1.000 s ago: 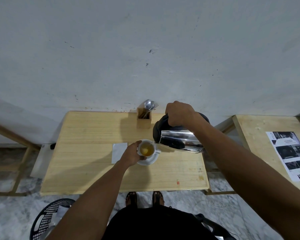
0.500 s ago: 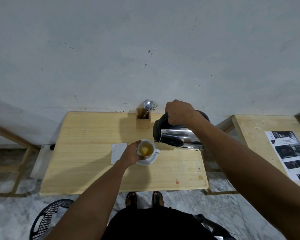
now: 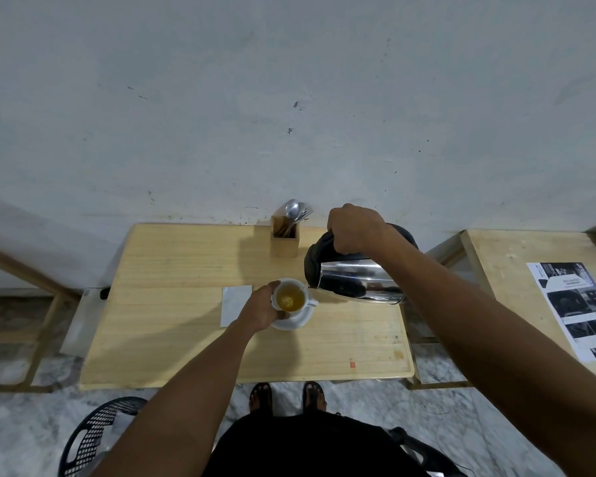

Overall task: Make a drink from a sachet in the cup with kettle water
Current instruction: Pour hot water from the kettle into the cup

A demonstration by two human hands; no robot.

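Both of your hands are busy over the pale wooden table (image 3: 172,342). Your left hand (image 3: 263,309) has its fingers wrapped around the near-left side of the white ceramic cup (image 3: 290,297), which sits on a white saucer (image 3: 295,321) and is filled with amber liquid. Your right hand (image 3: 353,227) is clenched on the black handle of the shiny steel kettle (image 3: 353,282), tipped hard to the left so its spout meets the cup's right rim. Just left of your left hand a flat silvery sachet (image 3: 234,301) lies on the tabletop, partly hidden by your wrist. Behind the cup, against the grey wall, a small wooden box (image 3: 284,241) holds metal spoons and a fork (image 3: 295,211) upright, close beside the kettle's lid end. Further right, a second wooden table (image 3: 506,266) carries a black-and-white printed sheet (image 3: 577,304). Down at the lower left stands a black perforated plastic chair (image 3: 95,435), well apart from the cup.
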